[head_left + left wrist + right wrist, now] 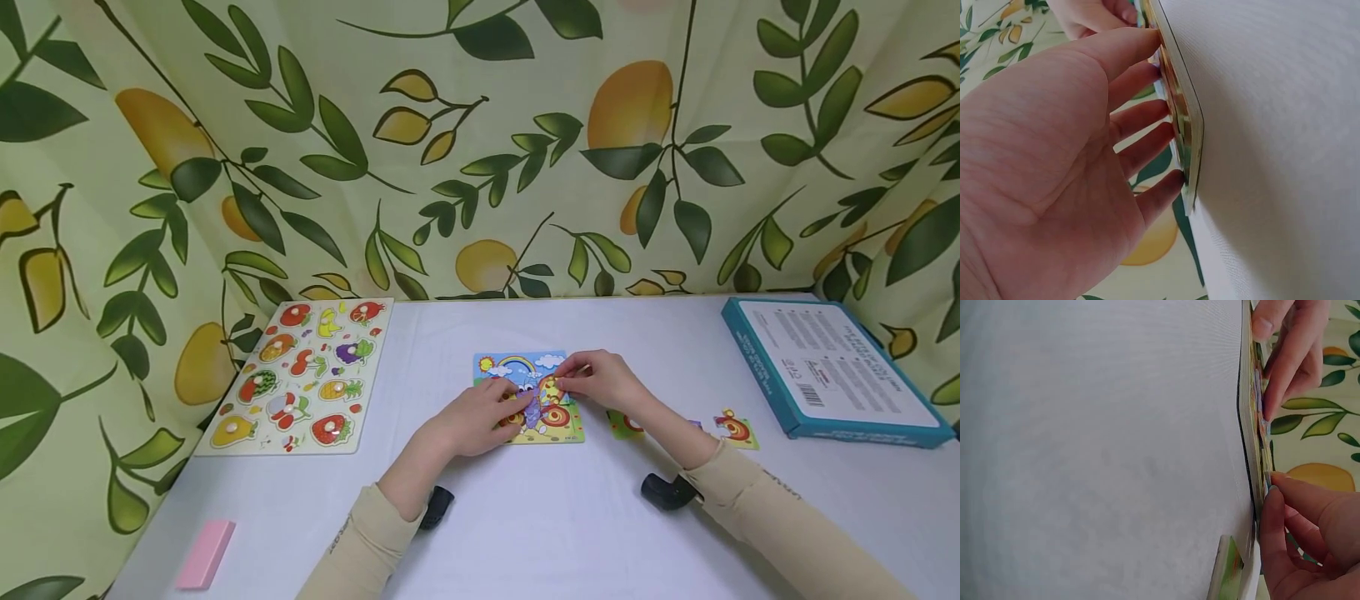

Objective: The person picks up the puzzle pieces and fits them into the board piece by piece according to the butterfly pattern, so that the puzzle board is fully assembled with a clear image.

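A small cartoon jigsaw puzzle (517,364) with a rainbow and sun lies on the white table, between both hands. My left hand (472,419) rests its outstretched fingertips on the left part of the puzzle; in the left wrist view those fingers (1141,119) touch its face. At the right side, my right hand (603,385) pinches a jigsaw piece (552,390) between thumb and fingers, low over the board. Part of the picture is hidden under the hands. Loose jigsaw pieces lie to the right, one with a red snail-like shape (737,429), another (624,425) partly behind the right forearm.
A fruit peg board (300,375) lies at the left. A flat teal-edged box (832,367) sits at the right. Near the front left lies a pink block (206,554). Black bent parts (666,492) show by both wrists. A leaf-patterned curtain (480,167) stands behind the table.
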`<state>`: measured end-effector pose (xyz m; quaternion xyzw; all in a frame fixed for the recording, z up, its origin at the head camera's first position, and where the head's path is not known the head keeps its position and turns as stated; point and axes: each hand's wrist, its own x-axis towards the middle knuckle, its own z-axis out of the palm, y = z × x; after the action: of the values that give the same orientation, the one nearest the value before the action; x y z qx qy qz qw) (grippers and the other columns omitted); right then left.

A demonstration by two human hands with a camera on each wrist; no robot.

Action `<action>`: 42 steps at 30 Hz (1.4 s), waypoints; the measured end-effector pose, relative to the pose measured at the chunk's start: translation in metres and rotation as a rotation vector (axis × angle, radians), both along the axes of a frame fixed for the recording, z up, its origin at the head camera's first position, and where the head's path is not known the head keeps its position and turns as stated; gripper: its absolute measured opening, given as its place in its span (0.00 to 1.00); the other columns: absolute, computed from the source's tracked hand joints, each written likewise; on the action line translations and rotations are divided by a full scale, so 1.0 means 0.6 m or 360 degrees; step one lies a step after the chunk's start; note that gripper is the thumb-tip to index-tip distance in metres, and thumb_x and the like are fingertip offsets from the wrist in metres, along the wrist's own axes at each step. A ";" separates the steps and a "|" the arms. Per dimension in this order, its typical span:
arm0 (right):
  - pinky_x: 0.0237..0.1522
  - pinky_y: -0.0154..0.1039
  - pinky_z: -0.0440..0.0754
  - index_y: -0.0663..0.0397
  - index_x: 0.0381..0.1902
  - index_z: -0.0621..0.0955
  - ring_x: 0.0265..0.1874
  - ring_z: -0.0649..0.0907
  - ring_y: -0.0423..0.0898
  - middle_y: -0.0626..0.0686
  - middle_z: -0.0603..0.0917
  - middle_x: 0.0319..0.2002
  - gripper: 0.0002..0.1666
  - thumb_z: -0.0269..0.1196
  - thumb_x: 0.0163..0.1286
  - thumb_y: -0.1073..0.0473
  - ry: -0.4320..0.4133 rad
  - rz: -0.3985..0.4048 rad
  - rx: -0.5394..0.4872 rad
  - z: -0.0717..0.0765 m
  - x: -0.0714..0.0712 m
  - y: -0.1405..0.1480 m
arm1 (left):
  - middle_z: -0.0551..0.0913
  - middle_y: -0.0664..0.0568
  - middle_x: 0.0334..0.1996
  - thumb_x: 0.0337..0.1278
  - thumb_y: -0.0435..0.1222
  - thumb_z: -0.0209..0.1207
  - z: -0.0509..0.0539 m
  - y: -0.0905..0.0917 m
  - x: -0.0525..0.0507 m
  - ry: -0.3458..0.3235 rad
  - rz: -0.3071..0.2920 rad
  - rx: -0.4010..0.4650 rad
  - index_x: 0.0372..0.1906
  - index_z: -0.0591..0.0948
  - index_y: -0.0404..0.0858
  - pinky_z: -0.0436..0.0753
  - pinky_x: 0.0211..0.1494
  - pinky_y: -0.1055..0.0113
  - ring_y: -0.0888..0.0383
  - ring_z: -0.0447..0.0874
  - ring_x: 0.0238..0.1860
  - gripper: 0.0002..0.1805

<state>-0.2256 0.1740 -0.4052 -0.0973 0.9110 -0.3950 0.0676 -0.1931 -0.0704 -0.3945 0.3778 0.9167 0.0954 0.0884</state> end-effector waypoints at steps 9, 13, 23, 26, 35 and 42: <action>0.31 0.37 0.75 0.55 0.39 0.85 0.31 0.77 0.46 0.49 0.81 0.31 0.08 0.69 0.64 0.58 -0.0003 0.0018 0.0021 0.000 -0.001 -0.001 | 0.69 0.51 0.61 0.72 0.46 0.51 0.005 0.001 0.002 -0.0008 0.0002 -0.0014 0.74 0.64 0.48 0.71 0.61 0.62 0.56 0.65 0.58 0.29; 0.33 0.37 0.75 0.54 0.38 0.85 0.32 0.76 0.46 0.48 0.81 0.31 0.08 0.69 0.64 0.57 0.0004 0.0029 0.0032 -0.002 -0.003 -0.003 | 0.69 0.51 0.61 0.72 0.46 0.51 0.005 0.001 0.002 -0.0003 -0.0005 -0.0002 0.73 0.65 0.47 0.71 0.61 0.62 0.56 0.66 0.58 0.29; 0.36 0.38 0.74 0.52 0.37 0.84 0.32 0.76 0.46 0.48 0.80 0.31 0.08 0.69 0.64 0.55 0.0011 0.0032 0.0050 -0.010 -0.008 -0.003 | 0.70 0.50 0.61 0.72 0.46 0.52 0.008 0.000 0.002 -0.0009 -0.0012 0.0007 0.73 0.65 0.47 0.71 0.61 0.60 0.55 0.66 0.58 0.29; 0.37 0.38 0.73 0.52 0.37 0.84 0.33 0.75 0.46 0.48 0.79 0.31 0.08 0.69 0.64 0.55 0.0011 0.0031 0.0048 -0.011 -0.006 -0.004 | 0.70 0.50 0.61 0.71 0.45 0.52 0.008 0.001 0.002 -0.0018 -0.0008 0.0013 0.73 0.65 0.46 0.71 0.61 0.60 0.55 0.66 0.59 0.29; 0.36 0.39 0.71 0.52 0.36 0.83 0.33 0.73 0.46 0.49 0.77 0.31 0.07 0.69 0.64 0.56 0.0024 0.0017 0.0052 -0.011 -0.002 -0.005 | 0.70 0.50 0.60 0.71 0.45 0.52 0.005 0.002 0.001 -0.0031 -0.0008 0.0023 0.73 0.66 0.46 0.72 0.61 0.59 0.55 0.66 0.58 0.28; 0.36 0.39 0.70 0.52 0.35 0.82 0.32 0.73 0.47 0.50 0.76 0.30 0.06 0.68 0.65 0.57 0.0036 0.0030 0.0061 -0.009 -0.003 -0.008 | 0.71 0.50 0.59 0.71 0.46 0.52 0.005 0.003 0.001 0.0011 0.0004 -0.0003 0.73 0.67 0.46 0.72 0.60 0.60 0.55 0.67 0.57 0.28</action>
<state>-0.2274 0.1690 -0.4106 -0.1092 0.9181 -0.3757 0.0628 -0.1925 -0.0684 -0.3914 0.3768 0.9176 0.0932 0.0854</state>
